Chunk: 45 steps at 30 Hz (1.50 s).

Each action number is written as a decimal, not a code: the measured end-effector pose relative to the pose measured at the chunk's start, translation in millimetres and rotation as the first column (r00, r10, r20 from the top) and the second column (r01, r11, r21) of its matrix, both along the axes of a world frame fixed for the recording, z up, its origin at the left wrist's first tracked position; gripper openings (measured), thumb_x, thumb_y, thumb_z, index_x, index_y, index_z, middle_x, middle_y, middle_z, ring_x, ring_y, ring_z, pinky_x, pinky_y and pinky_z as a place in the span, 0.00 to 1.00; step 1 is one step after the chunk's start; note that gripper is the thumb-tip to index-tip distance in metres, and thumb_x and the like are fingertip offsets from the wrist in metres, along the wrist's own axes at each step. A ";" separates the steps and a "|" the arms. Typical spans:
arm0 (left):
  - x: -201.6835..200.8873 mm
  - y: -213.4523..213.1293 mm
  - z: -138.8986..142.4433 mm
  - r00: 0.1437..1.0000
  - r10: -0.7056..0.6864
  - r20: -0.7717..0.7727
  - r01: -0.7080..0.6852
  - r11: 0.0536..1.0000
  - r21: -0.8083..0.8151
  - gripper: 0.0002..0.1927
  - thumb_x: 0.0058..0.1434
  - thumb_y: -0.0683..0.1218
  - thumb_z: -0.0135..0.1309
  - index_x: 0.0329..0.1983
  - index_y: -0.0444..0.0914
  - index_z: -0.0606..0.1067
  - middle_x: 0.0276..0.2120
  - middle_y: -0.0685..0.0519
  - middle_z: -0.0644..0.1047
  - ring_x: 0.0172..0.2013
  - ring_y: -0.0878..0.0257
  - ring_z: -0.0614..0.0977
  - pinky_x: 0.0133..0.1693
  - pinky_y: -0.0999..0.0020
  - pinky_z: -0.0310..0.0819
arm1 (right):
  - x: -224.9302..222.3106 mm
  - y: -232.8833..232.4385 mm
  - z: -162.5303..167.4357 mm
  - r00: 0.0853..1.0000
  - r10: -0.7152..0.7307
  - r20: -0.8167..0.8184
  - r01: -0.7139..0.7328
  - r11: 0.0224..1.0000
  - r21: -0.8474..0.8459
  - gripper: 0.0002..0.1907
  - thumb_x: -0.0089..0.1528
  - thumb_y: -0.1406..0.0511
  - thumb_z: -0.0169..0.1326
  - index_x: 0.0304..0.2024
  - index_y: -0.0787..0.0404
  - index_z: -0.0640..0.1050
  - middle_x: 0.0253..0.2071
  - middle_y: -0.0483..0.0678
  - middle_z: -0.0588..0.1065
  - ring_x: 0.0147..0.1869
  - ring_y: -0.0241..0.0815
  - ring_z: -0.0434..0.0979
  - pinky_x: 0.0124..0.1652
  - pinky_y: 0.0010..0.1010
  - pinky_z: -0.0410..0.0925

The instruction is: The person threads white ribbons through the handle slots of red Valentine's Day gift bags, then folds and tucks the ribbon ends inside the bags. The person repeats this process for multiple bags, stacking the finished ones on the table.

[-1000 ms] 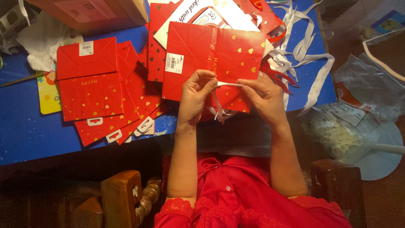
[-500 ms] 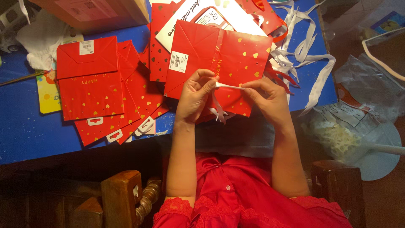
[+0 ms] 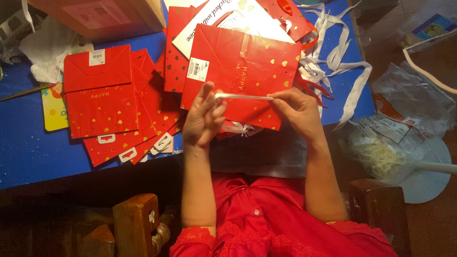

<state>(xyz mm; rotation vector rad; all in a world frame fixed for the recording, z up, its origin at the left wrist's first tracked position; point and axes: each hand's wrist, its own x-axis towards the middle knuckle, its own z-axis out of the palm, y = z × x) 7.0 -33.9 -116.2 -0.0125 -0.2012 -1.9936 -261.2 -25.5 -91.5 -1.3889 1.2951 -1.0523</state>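
Both hands have drawn slightly apart since half a second ago, and the white ribbon (image 3: 243, 97) between them now runs taut and nearly level instead of slack and short. Held above the near edge of the blue table (image 3: 28, 152), the left hand (image 3: 203, 119) pinches one end of the ribbon between thumb and fingertips, its other fingers raised and loosely spread. At the other end the right hand (image 3: 297, 113) grips the strip with thumb and forefinger closed on it, the remaining fingers curled.

Just behind the ribbon lies a flat red gift bag (image 3: 247, 66) with gold hearts and a white sticker — it sits where it did before, on top of other red bags, and a small white bow (image 3: 240, 128) shows at its lower edge. Beside the left hand a fanned stack of folded red bags (image 3: 102, 104) stays put. Loose white ribbons (image 3: 333, 62) trail across the table's right end, and a cardboard box (image 3: 102, 16) stands at the far left — neither has shifted.
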 end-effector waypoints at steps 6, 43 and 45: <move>54.8 32.7 -7.9 0.974 0.206 0.092 -0.197 0.976 -0.096 0.18 0.75 0.36 0.50 0.67 0.34 0.72 0.45 0.45 0.77 0.41 0.61 0.83 0.40 0.72 0.84 | -1.0 1.5 -4.8 0.997 -0.013 0.080 0.011 1.000 0.022 0.08 0.67 0.69 0.58 0.48 0.64 0.82 0.37 0.41 0.77 0.35 0.26 0.73 0.35 0.19 0.65; 32.5 16.0 70.2 0.543 0.827 0.147 -0.686 0.538 -0.491 0.15 0.75 0.41 0.60 0.61 0.44 0.73 0.52 0.53 0.81 0.40 0.64 0.75 0.45 0.67 0.76 | -7.8 10.3 -16.2 0.978 0.067 0.199 -0.040 0.990 -0.136 0.12 0.64 0.79 0.47 0.44 0.66 0.80 0.54 0.45 0.69 0.55 0.37 0.77 0.55 0.28 0.74; 22.2 6.6 74.2 0.585 0.797 0.153 -0.641 0.570 -0.514 0.18 0.73 0.39 0.58 0.64 0.45 0.72 0.55 0.51 0.80 0.44 0.63 0.79 0.46 0.66 0.79 | -6.6 11.0 -17.5 0.980 0.063 0.191 -0.035 0.989 -0.144 0.12 0.63 0.80 0.46 0.41 0.67 0.80 0.54 0.45 0.68 0.54 0.36 0.78 0.54 0.29 0.76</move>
